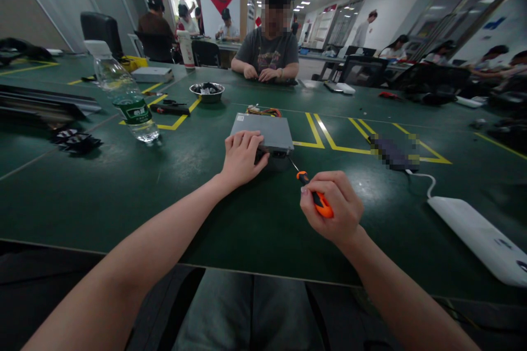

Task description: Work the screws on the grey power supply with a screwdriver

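Note:
A grey metal computer power supply (pixel 269 129) lies flat on the green table, with coloured wires (pixel 267 112) at its far side. Over its near left corner my left hand (pixel 244 158) is closed, fingers bent on the top and thumb against the near side. My right hand (pixel 335 203) is wrapped round the orange and black handle of a screwdriver (pixel 303 177). The screwdriver's shaft slants up and left, its tip at the near right corner of the power supply. Whether the tip sits in a screw is too small to tell.
A water bottle (pixel 135 112) and a metal bowl (pixel 207 93) holding dark parts stand left of the power supply. Black tools (pixel 171 108) lie between them. On the right, a cable joins a blurred dark device (pixel 393 152) to a white power bank (pixel 473 233). A person (pixel 269 49) sits opposite.

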A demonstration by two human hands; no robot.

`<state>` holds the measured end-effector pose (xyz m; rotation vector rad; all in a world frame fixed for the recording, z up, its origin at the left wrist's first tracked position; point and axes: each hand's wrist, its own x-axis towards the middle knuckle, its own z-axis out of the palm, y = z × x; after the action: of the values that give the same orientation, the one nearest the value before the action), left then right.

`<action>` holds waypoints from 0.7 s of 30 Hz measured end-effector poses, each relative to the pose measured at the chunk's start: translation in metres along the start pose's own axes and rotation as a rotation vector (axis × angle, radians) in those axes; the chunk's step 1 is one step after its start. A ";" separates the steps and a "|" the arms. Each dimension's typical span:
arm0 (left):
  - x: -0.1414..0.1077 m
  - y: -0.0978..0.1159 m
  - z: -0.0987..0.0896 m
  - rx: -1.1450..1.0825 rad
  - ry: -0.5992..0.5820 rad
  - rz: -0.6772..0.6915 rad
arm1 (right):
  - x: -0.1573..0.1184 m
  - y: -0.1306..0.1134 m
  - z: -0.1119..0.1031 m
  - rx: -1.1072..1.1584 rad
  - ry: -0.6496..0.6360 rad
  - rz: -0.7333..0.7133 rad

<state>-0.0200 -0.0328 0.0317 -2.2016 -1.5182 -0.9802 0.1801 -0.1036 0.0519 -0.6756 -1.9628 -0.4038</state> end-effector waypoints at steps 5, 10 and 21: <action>0.000 0.001 0.000 -0.012 -0.002 -0.007 | 0.000 -0.001 0.000 -0.006 -0.011 0.015; 0.000 0.001 0.000 -0.008 -0.006 -0.009 | 0.000 -0.001 0.000 -0.005 -0.007 0.019; 0.000 0.001 0.000 0.003 0.007 0.003 | -0.001 -0.001 -0.005 0.136 -0.177 -0.033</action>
<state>-0.0192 -0.0331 0.0320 -2.1954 -1.5117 -0.9838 0.1833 -0.1076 0.0533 -0.6088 -2.1493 -0.2342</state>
